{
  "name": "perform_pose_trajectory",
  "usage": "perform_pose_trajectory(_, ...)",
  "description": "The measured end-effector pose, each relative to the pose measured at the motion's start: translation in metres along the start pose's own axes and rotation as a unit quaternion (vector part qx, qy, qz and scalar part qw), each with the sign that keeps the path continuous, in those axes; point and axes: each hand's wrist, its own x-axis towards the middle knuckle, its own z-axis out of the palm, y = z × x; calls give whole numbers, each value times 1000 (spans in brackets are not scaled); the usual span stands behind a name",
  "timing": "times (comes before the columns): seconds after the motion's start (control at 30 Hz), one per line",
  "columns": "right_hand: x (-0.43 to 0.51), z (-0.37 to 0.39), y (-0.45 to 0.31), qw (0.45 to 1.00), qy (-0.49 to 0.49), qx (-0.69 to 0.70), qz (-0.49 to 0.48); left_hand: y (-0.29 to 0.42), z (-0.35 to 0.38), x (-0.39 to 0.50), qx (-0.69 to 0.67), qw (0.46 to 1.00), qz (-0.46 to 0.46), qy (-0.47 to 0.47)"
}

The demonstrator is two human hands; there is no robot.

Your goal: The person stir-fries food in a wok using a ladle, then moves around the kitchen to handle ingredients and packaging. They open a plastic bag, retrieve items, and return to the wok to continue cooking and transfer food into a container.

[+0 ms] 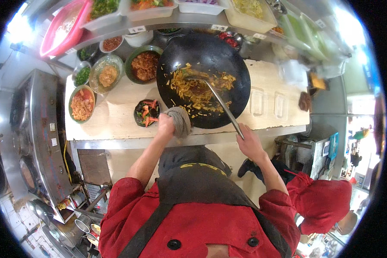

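A large black wok (202,53) stands tilted over the worktop. Shredded yellow-brown food (188,90) is spread across its inside. My left hand (166,125) grips a folded grey cloth (180,121) at the wok's near-left rim; whatever lies under the cloth is hidden. In my right hand (250,141) is the metal handle of a cooking ladle or spatula (224,105), whose head rests among the food. Just left of the cloth sits a small dark bowl of black, green and orange-red pieces (147,113).
Several bowls, including a green-rimmed bowl of brown food (145,66), line the pale worktop (116,109) at left. A steel shelf (180,20) with food tubs overhangs the back. Clear plastic containers (257,101) lie at right. Another person in red (322,201) is behind me, to the right.
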Motion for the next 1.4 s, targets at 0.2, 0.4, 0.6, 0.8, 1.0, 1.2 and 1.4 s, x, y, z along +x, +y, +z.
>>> perform_pose_trajectory(0.2, 42, 48, 0, 991, 68, -117, 1, -6, -2, 16, 129, 988, 1, 82)
perform_pose_trajectory(0.4, -17, 27, 6, 980, -86, -181, 14, -18, -9, 27, 163, 984, 7, 71)
perform_pose_trajectory(0.6, 23, 15, 5, 987, 67, -143, -34, -24, -14, 40, 181, 980, 27, 81)
perform_pose_trajectory(0.8, 44, 55, 6, 975, -4, -222, 26, -1, -3, 18, 106, 992, 37, 60)
perform_pose_trajectory(1.0, -44, 18, 3, 948, -125, -285, 61, 4, -2, 15, 138, 988, 28, 68)
perform_pose_trajectory(1.2, 18, 27, 0, 950, 14, -301, 81, -14, -17, 39, 169, 984, 30, 48)
perform_pose_trajectory(1.4, -38, 38, -30, 952, -63, -250, 163, -10, -15, 33, 188, 982, 23, 3)
